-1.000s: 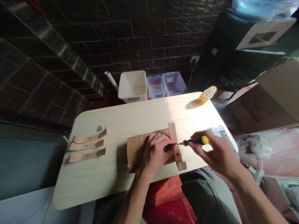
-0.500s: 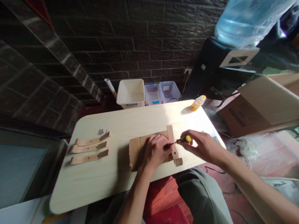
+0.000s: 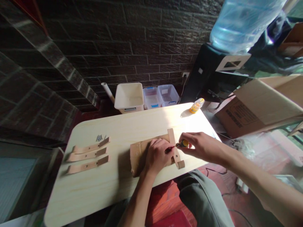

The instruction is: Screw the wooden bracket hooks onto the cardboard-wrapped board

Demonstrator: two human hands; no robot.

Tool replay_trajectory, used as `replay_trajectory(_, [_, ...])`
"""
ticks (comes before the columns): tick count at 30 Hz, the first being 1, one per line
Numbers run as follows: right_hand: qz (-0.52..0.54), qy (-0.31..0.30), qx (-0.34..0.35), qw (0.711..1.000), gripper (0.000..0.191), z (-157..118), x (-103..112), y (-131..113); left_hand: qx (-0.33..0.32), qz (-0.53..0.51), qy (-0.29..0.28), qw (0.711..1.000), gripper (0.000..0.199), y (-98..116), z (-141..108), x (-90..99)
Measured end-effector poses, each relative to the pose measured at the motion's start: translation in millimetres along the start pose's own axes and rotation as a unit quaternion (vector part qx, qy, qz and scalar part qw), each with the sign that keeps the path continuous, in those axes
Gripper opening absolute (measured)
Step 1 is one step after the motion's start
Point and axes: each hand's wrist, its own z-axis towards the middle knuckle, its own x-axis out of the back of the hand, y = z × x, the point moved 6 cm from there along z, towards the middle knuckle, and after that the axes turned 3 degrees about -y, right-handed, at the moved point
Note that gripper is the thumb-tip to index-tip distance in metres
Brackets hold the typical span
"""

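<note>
My right hand [image 3: 194,145] is closed round a yellow and black screwdriver [image 3: 184,143], whose tip points left at a wooden strip [image 3: 171,137]. The strip, with a small block at its near end, lies across the right end of a brown wooden piece [image 3: 139,151]. My left hand [image 3: 159,153] rests on that piece, thumb and forefinger pinched near the screwdriver tip; what they pinch is too small to make out. Several screws [image 3: 99,138] lie at the table's left, above three similar strips [image 3: 87,156].
A small bottle with orange liquid [image 3: 197,106] stands at the back right of the table [image 3: 94,186]. Behind the table are a cream bin [image 3: 129,97] and two clear boxes [image 3: 168,94]. A cardboard box [image 3: 246,110] stands to the right, near a water dispenser [image 3: 201,72].
The view has shifted slightly. My right hand has moved a little left and its fingers cover more of the screwdriver handle. My left hand stays on the wooden piece.
</note>
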Motion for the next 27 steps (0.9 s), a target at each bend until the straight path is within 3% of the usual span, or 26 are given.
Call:
replay_trajectory(6, [-0.097, -0.073, 0.009, 0.993, 0.013, 17.8, 5.9, -9.3, 0.003, 0.020, -0.004, 1.000, 0.010, -0.1, 0.5, -0.4])
replay_trajectory(16, [-0.155, -0.121, 0.054, 0.979, 0.008, 18.9, 8.8, -22.6, 0.013, 0.020, -0.014, 1.000, 0.012, 1.9, 1.2, -2.1])
replay_trajectory(27, [-0.134, -0.140, -0.009, 0.981, 0.015, 25.2, 15.9, -17.1, 0.007, 0.017, -0.016, 1.000, 0.011, 2.4, 1.1, -1.5])
